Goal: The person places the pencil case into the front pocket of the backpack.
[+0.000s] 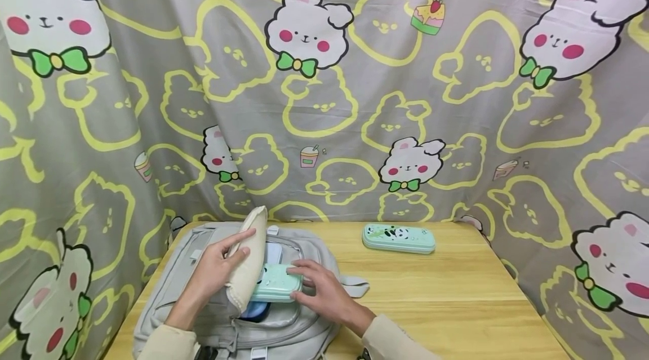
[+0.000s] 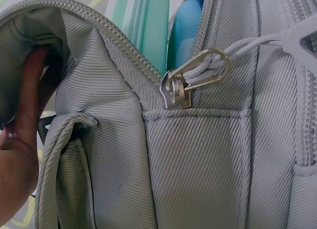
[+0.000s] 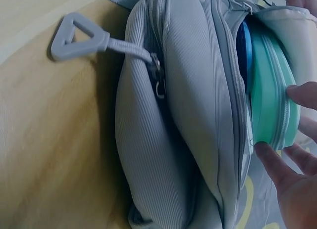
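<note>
**Gray backpack (image 1: 164,303) unzipped, mint pencil case (image 1: 279,281) at its mouth**

The backpack lies on the wood-grain surface (image 1: 431,309), its cream-lined flap (image 1: 250,270) raised at the left of the opening. The pencil case sits in that opening, a rounded box with a zipper along its side and dark print near the flap, which hides its left end. A second mint case (image 1: 399,239), pandas on its lid, lies well apart at the back right. A blue item (image 1: 255,311) shows below the first case.

The left forearm slants inward and up; the left hand (image 1: 215,264) grips the flap, thumb against the cream lining. The right forearm comes in from the lower right, and the right hand's (image 1: 324,292) fingers, spread about the case's thickness, hold its right end.
</note>
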